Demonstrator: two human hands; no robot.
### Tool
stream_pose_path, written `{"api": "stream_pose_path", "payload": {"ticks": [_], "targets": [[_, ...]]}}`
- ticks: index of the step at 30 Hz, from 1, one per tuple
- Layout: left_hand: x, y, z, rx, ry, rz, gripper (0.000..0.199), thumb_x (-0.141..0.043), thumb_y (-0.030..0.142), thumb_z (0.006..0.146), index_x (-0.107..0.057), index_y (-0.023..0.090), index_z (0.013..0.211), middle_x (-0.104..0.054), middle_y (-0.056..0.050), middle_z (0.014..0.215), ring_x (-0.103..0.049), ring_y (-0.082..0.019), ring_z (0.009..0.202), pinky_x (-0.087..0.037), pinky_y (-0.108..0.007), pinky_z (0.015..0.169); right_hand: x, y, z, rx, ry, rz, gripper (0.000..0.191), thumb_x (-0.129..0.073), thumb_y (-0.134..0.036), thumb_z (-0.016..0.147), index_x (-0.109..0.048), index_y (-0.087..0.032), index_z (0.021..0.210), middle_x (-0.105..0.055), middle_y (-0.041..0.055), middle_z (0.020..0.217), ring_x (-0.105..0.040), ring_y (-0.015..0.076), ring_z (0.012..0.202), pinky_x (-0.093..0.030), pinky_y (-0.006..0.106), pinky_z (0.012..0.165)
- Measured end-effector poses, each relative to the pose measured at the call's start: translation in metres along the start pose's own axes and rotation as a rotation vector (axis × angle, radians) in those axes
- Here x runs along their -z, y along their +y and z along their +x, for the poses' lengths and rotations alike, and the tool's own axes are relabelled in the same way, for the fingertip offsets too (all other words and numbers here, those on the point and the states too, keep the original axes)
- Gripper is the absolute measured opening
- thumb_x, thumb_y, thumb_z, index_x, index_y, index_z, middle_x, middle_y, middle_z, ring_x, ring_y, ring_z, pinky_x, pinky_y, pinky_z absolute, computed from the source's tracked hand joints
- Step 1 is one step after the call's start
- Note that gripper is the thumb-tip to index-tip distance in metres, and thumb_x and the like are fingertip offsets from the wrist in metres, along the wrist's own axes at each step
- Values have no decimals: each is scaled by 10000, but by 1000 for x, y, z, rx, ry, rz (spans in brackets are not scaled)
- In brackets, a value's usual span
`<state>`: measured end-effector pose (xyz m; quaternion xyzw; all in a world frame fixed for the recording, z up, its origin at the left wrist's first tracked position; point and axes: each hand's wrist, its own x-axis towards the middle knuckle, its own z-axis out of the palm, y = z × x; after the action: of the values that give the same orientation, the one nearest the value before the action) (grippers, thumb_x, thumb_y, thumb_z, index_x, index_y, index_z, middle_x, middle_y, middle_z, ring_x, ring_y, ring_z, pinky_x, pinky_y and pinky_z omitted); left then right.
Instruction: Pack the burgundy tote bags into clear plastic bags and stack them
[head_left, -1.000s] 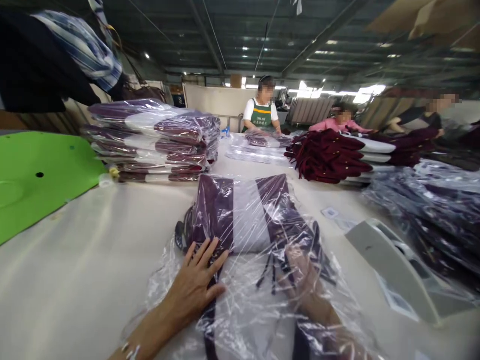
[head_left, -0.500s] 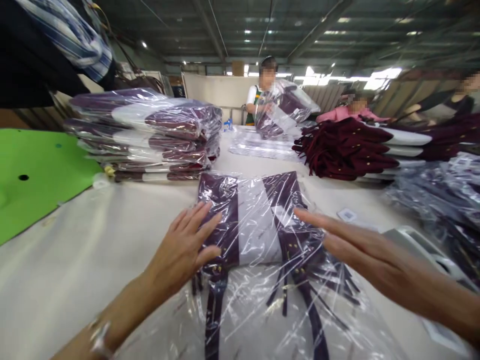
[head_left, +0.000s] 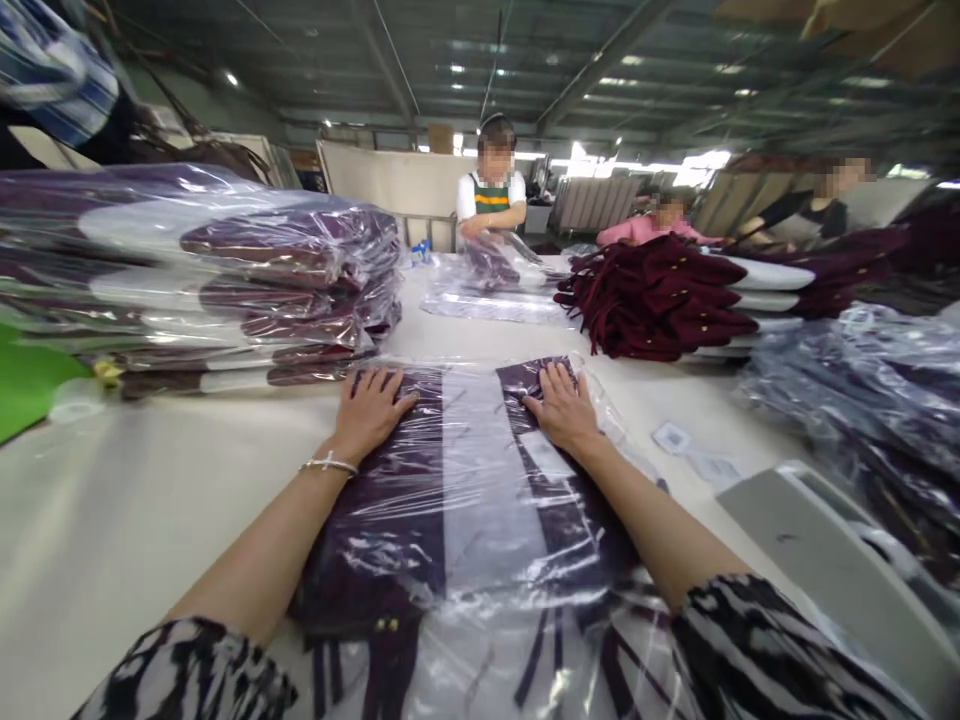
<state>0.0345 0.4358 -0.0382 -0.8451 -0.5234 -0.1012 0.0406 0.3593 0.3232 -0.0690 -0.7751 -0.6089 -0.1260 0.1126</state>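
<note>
A dark maroon item with straps and gold studs (head_left: 382,500) lies flat inside a clear plastic bag (head_left: 487,660), with a pale band down its middle. My left hand (head_left: 369,408) presses flat on the plastic at its far left corner, fingers spread. On the far right part rests my right hand (head_left: 566,408), also open and palm down, just above a small white label (head_left: 546,455) under the plastic. Neither hand grips anything. The straps trail toward me at the near end of the wrapped item.
Plastic-wrapped maroon items (head_left: 292,290) are stacked at left. Unwrapped fringed maroon pieces (head_left: 652,300) lie at back right, near loose clear plastic bags (head_left: 862,370). A grey case-like object (head_left: 810,560) and small white tags (head_left: 671,437) sit at right. A person (head_left: 491,195) works across the table.
Both hands have come down onto the far corners of the wrapped item, which now lies closer to me. Across the table, the person has lowered a wrapped item.
</note>
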Motion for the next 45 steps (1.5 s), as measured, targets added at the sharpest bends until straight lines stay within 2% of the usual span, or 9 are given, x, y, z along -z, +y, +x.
{"api": "stream_pose_path", "payload": {"ticks": [7, 14, 19, 24, 29, 34, 38, 41, 45], "targets": [[-32, -14, -1, 96, -56, -99, 674, -269, 573, 1025, -293, 210, 1592, -208, -100, 1690, -115, -322, 1569, -225, -605, 1215, -25, 31, 13, -115, -207, 115, 808, -193, -645, 1017, -247, -99, 1609, -153, 130, 1689, -91, 266, 1572, -149, 554, 1245], [-5, -9, -6, 83, -105, -151, 694, -312, 579, 1017, -300, 181, 1586, -192, -147, 1687, -113, -334, 1567, -207, -606, 1214, 4, 28, 20, -98, -353, 168, 826, -235, -634, 1008, -227, -67, 1610, -103, 149, 1693, -66, 290, 1572, -153, 547, 1242], [17, -7, -59, 38, -181, -157, 796, -397, 681, 953, -284, 224, 1594, -139, -174, 1691, -124, -392, 1557, -209, -683, 1178, 28, 26, -20, 86, -281, 108, 809, -280, -634, 993, -285, -101, 1602, -186, 137, 1681, -93, 297, 1569, -50, 527, 1260], [22, -16, -134, 128, -112, -407, 777, -325, 635, 985, -304, 131, 1576, -298, -206, 1638, -276, -321, 1527, -306, -521, 1213, 36, 24, -51, 20, -352, 136, 750, -323, -586, 992, -359, -113, 1574, -269, 142, 1656, -193, 306, 1551, -134, 563, 1245], [32, -35, -265, 264, -4, -462, 790, -317, 610, 996, -252, 83, 1580, -344, -213, 1616, -371, -306, 1487, -354, -497, 1203, 97, -37, -101, 394, -51, 340, 646, -417, -529, 1006, -425, -170, 1542, -390, 106, 1611, -261, 291, 1530, -130, 532, 1265], [33, -14, -390, 255, 57, -120, 667, -531, 618, 912, -511, 178, 1413, -521, -166, 1508, -485, -352, 1394, -384, -541, 1153, 131, -128, -169, 796, -57, 488, 576, -656, -368, 934, -505, -248, 1476, -456, 52, 1574, -316, 273, 1507, -154, 521, 1277], [38, 17, -403, 195, 200, -26, 301, -444, 431, 1002, -653, 214, 990, -707, -105, 1147, -640, -278, 1082, -482, -441, 940, 106, -184, -175, 639, -75, 467, 625, -772, -357, 853, -553, -169, 1408, -463, 133, 1559, -364, 334, 1475, -202, 570, 1249], [45, 27, -391, 169, 224, 62, 334, -397, 333, 1025, -626, 226, 808, -669, -54, 811, -603, -239, 801, -442, -384, 760, 88, -205, -159, 537, -81, 482, 523, -818, -374, 810, -634, -178, 1259, -534, 137, 1497, -433, 347, 1428, -240, 583, 1223], [46, 19, -394, 102, 283, 142, 389, -393, 307, 1036, -630, 224, 739, -633, -29, 690, -571, -214, 715, -405, -352, 704, 77, -214, -148, 509, -154, 543, 610, -883, -436, 715, -634, -181, 1211, -521, 147, 1504, -431, 351, 1425, -229, 600, 1213]]}}
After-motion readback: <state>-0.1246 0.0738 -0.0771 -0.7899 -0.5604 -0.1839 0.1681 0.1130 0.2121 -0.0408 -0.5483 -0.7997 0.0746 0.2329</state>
